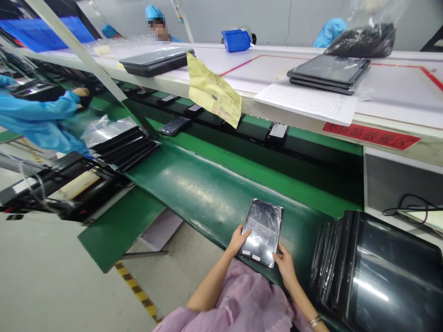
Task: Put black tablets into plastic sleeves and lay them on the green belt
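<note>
1. Ahead of the tablet [262,232], the green conveyor belt [207,193] lies bare: open passage forward and to the left.
2. Right side: a stack of bagged tablets [380,272] stands just beside the right hand [285,265], blocking that way.
3. Above: the white shelf [391,110] overhangs the far belt edge.
4. Far left: bagged units [121,145] and a co-worker's sleeve [38,115].

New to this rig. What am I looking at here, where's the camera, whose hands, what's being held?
There is one picture, from a camera worn on a person's head, looking forward and down. No robot is present. The left hand and right hand are the wearer's own; together they hold a dark tablet by its lower corners over a green conveyor belt. A stack of bagged tablets leans at the right. More devices and a printed sheet lie on the white shelf. A co-worker's blue sleeve shows at the left.
</note>
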A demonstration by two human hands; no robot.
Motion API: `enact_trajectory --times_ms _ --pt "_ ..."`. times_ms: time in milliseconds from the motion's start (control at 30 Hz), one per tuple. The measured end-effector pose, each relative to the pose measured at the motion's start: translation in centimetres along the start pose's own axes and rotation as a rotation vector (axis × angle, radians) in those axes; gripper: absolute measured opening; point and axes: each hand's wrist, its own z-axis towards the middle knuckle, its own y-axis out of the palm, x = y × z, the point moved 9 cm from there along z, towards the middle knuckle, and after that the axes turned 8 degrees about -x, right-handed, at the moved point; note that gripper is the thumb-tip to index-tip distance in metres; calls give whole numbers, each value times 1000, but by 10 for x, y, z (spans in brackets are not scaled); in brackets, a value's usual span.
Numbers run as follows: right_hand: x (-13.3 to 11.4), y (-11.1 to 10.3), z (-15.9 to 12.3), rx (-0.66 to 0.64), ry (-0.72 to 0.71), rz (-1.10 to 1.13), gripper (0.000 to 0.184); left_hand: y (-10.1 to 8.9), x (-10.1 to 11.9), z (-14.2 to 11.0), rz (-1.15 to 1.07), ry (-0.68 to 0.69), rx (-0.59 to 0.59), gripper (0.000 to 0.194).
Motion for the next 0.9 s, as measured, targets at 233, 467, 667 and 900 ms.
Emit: enact_trajectory --times_ms 233,467,667,900 --pt "6 -4 4 28 -14 -38 68 -5 9 5 160 78 94 34" --pt "11 -9 8 38 -19 -69 64 -3 9 7 170 124 82 35" --pt "11 -10 12 18 -4 -80 57 -3 6 10 161 143 65 35" --pt "9 -10 13 13 44 -121 41 -1 5 11 156 160 40 34"
